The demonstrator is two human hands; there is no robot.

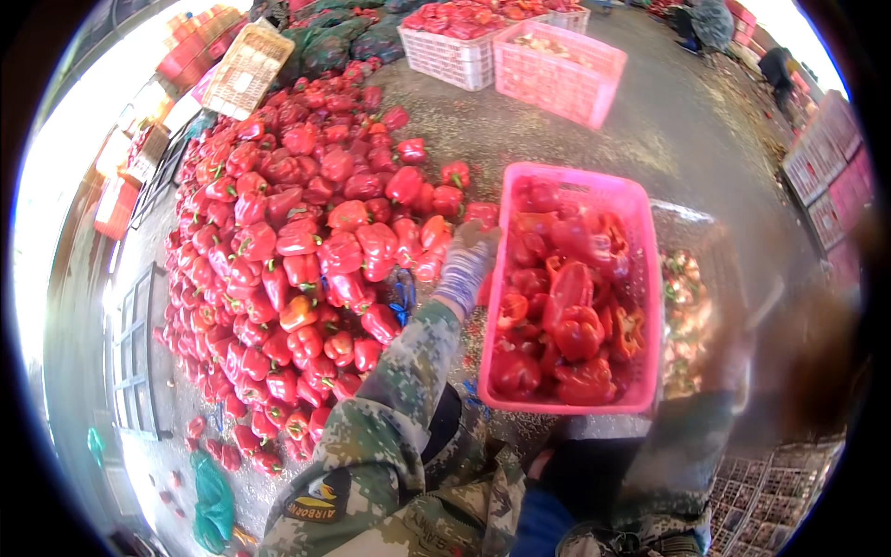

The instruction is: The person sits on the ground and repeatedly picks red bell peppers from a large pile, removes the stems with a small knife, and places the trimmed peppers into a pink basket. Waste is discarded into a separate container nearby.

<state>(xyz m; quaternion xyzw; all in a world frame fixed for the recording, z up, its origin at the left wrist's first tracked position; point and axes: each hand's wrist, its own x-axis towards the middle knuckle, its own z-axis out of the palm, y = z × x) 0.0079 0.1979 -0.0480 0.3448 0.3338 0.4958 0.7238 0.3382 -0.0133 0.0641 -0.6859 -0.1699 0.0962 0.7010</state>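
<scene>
My left hand (470, 254), in a knitted work glove, reaches between the heap of red bell peppers (299, 237) and a pink plastic crate (654, 306). Its fingers lie beside the crate's left rim, close to a few peppers; whether they grip one is not plain. Cut and cored red peppers (578, 334) lie in the crate. The right sleeve runs up at the crate's lower right, but a large brown blur covers that side and my right hand cannot be made out. Right of the pink crate sits a container of pepper cores (682, 320) with green stems.
Beyond stand a white crate (449, 63) heaped with red peppers and a pink crate (557, 76) with pale scraps. A tan crate (247, 69) leans behind the heap. A green mesh bag (211, 501) lies lower left. Two people (706, 28) work far off, upper right.
</scene>
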